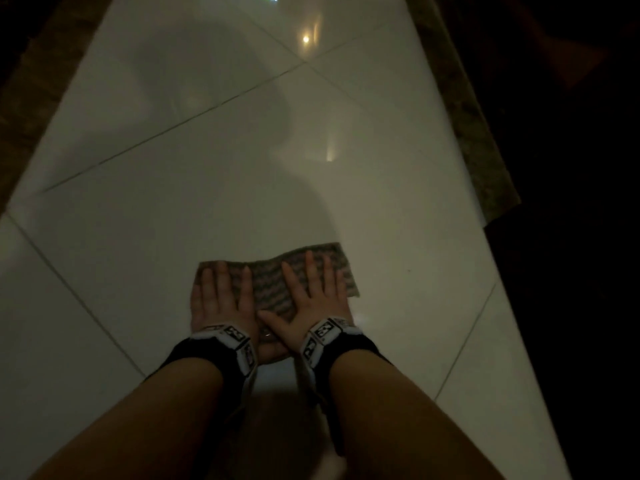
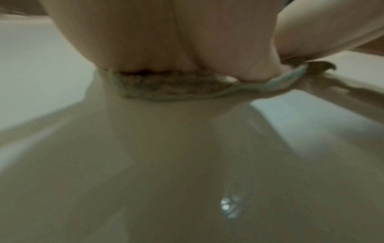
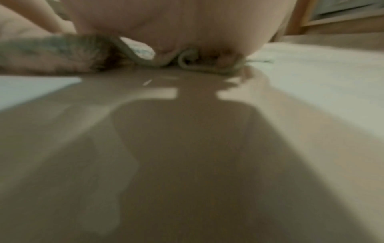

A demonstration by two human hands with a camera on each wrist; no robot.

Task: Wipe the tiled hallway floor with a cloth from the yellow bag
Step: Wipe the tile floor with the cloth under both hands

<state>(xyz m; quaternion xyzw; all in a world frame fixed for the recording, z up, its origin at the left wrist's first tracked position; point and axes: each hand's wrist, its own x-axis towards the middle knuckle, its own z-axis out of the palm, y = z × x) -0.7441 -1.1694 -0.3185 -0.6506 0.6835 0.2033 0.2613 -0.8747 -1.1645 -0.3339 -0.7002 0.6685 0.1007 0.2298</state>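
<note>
A striped grey-and-pink cloth lies flat on the glossy white tiled floor near the middle of the head view. My left hand presses on its left half with fingers straight. Beside it, my right hand presses on the right half, fingers spread, its thumb reaching toward the left hand. From the left wrist, the palm sits on the cloth's edge. The right wrist view shows the palm on the rumpled cloth. The yellow bag is not in view.
Dark speckled borders run along the floor's left side and right side. Beyond the right border everything is dark. Tile joints cross the floor diagonally. Lamp glare reflects far ahead. A wooden frame stands at the right wrist view's far right.
</note>
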